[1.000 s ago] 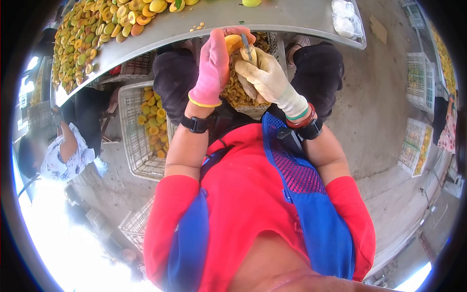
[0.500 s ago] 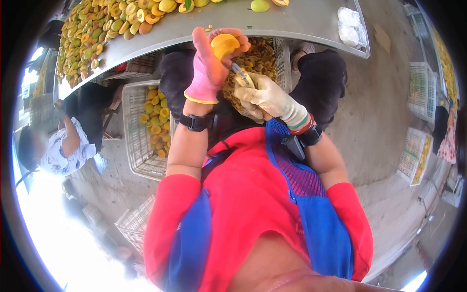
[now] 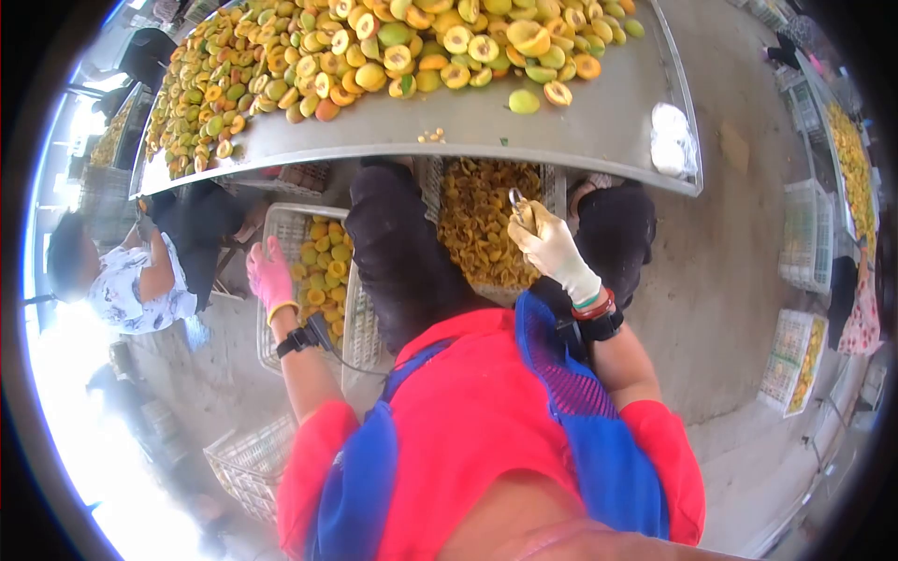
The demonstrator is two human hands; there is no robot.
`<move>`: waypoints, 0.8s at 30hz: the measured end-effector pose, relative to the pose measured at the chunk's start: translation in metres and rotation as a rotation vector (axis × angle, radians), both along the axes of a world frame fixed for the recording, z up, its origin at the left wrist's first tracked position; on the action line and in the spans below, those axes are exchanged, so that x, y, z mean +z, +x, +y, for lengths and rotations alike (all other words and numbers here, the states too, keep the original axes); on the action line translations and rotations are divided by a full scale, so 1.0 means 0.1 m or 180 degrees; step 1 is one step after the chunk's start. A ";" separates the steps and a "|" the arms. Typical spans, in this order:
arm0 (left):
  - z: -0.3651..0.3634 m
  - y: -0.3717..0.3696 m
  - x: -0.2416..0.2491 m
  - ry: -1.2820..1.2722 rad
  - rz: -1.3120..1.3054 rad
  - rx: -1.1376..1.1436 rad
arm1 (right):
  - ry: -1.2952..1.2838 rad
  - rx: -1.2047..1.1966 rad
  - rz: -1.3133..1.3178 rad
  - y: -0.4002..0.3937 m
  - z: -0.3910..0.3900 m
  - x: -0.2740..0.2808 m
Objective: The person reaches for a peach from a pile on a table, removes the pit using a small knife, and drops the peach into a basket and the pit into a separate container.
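My left hand (image 3: 270, 273), in a pink glove with a yellow cuff, is at the left side of a pale plastic crate (image 3: 268, 323). Its fingers are apart, with nothing in them. Halved yellow peaches (image 3: 325, 271) lie inside that crate. My right hand (image 3: 554, 251), in a whitish glove, is closed around a small pitting tool (image 3: 515, 198) whose curved metal tip points up toward the table. Below this hand, between my knees, another crate (image 3: 555, 192) is full of brownish-yellow peach scraps (image 3: 486, 220).
A metal table (image 3: 580, 140) in front carries a large heap of halved peaches (image 3: 393, 56) and a white plastic-wrapped bundle (image 3: 670, 140). A co-worker (image 3: 140, 280) sits at the left. More crates (image 3: 793, 360) stand at the right, and an unfilled-looking crate (image 3: 253, 458) lies behind at left.
My left hand has let go of the peach half and moved down-left to the peach crate. My right hand has moved slightly right, keeping the tool. The view now takes in more of the table.
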State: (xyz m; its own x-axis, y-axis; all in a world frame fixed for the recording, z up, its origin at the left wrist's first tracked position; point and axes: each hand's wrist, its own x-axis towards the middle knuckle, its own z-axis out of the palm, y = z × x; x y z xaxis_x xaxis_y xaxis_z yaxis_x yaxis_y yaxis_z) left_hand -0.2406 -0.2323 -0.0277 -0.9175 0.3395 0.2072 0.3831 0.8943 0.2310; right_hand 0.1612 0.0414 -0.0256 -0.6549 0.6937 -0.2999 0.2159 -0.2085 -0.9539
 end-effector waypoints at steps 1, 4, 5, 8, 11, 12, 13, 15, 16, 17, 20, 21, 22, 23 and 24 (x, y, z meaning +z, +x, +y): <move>0.02 -0.04 -0.05 0.0196 -0.0111 0.0020 | 0.0144 -0.0133 0.0067 -0.04 0.06 0.00; 0.50 -0.01 -0.06 0.0666 -0.0004 -0.0861 | 0.0759 -0.0471 0.0177 -0.14 0.23 -0.03; 0.76 0.07 0.01 0.0750 0.0007 -0.1124 | 0.1001 -0.0520 -0.0029 -0.18 0.32 -0.03; 1.48 0.16 0.16 0.1205 -0.0349 -0.1643 | 0.2436 -0.0836 -0.0356 -0.30 0.57 0.18; 2.21 0.08 0.24 0.1346 -0.0260 -0.2330 | 0.3005 -0.1114 -0.0584 -0.35 1.03 0.00; 2.46 0.05 0.24 0.1335 -0.0196 -0.2450 | 0.3018 -0.1238 -0.0559 -0.39 1.17 -0.06; 2.68 0.01 0.26 0.1311 -0.0119 -0.2563 | 0.2916 -0.1164 -0.0861 -0.39 1.30 -0.09; 3.08 -0.01 0.38 0.1178 0.0014 -0.2601 | 0.3342 -0.1227 -0.1186 -0.40 1.58 -0.34; 3.26 -0.05 0.43 0.1111 0.0059 -0.2625 | 0.3345 -0.1204 -0.1312 -0.39 1.65 -0.42; 3.45 -0.14 0.45 0.1044 0.0128 -0.2586 | 0.3261 -0.1058 -0.1638 -0.36 1.70 -0.49; 3.96 -0.41 0.53 0.0737 0.0328 -0.2473 | 0.3205 -0.0829 -0.2159 -0.32 1.77 -0.65; 4.14 -0.56 0.55 0.0713 0.0355 -0.2588 | 0.3201 -0.0830 -0.2165 -0.34 1.75 -0.61; 4.35 -0.73 0.52 0.0663 0.0360 -0.2554 | 0.3189 -0.0830 -0.2185 -0.35 1.73 -0.57; 4.55 -0.88 0.49 0.0610 0.0368 -0.2533 | 0.3172 -0.0842 -0.2208 -0.36 1.72 -0.55; 4.71 -0.94 0.55 0.0494 0.0308 -0.2480 | 0.3199 -0.0832 -0.2231 -0.38 1.73 -0.55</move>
State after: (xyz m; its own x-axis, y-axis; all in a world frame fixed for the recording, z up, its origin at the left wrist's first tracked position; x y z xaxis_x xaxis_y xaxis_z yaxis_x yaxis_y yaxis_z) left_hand -0.3348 0.2389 0.0275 -0.4037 0.8361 0.3713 0.9092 0.3214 0.2647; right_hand 0.1230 0.2139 -0.0803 -0.3770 0.9024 0.2089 0.8027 0.4308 -0.4124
